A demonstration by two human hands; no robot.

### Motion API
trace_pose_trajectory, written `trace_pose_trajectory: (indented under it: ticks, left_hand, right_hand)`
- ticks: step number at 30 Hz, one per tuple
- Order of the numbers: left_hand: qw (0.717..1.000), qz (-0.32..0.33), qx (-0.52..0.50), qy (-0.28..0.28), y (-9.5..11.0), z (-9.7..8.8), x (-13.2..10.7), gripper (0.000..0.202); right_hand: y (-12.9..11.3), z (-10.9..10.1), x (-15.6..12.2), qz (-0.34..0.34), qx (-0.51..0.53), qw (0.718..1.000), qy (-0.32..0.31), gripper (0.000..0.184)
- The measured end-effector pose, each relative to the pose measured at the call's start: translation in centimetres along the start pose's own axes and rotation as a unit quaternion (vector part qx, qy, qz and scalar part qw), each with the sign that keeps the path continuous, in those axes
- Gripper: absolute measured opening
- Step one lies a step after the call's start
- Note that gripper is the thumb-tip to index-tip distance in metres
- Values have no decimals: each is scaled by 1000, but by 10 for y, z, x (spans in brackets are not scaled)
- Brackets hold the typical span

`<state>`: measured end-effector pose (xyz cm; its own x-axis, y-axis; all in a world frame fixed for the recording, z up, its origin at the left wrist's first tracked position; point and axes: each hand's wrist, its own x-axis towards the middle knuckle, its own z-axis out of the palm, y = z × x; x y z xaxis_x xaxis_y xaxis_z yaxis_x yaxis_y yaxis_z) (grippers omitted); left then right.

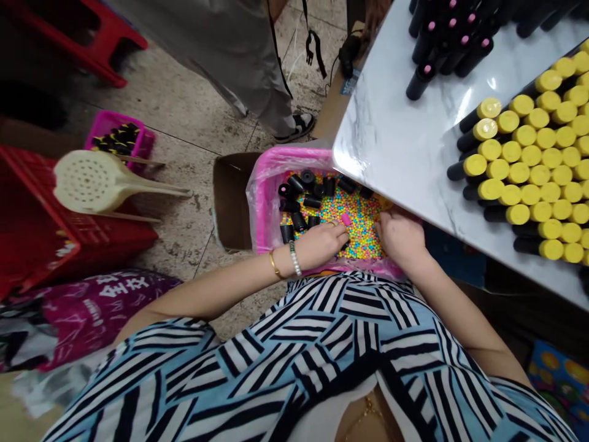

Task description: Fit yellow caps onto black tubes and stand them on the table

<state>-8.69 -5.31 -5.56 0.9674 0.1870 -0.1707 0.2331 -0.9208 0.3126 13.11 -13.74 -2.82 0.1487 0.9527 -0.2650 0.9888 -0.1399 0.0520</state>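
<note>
A pink tub [264,202], lined with clear plastic, holds many small coloured beads [363,230] and several short black cylinders [313,201]. My left hand [322,242] lies low over the beads with its fingers curled and pressed together. A bit of something dark shows under those fingers, too little to name. Just beyond the fingertips rests a small bright pink piece [346,219]. At the tub's right end, my right hand [403,236] dips into the beads by the table corner, fingers bent inward. Its fingertips are hidden, and I cannot see what they hold.
A white marble-patterned table [391,123] overhangs the tub's right side, bearing rows of yellow-capped black tubes [524,162] and pink-tipped black tubes [453,46]. An open cardboard box [234,202], a cream stool [92,181] and a red crate [27,221] stand left. A person's leg [248,67] is ahead.
</note>
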Motion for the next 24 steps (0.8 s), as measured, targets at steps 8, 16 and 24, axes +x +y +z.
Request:
trace_pose_trajectory:
  ticks: [8, 16, 24]
  left_hand:
    - [998, -10, -48, 30, 10, 7, 1, 36]
    - [951, -20, -290, 101, -8, 5, -21, 33]
    - [916, 2, -386, 108, -17, 6, -9, 22]
  right_hand:
    - [-20, -9, 29, -226, 113, 967, -11, 27]
    - [3, 7, 27, -255, 323, 911, -18, 40]
    - [22, 5, -26, -103, 172, 979, -28, 37]
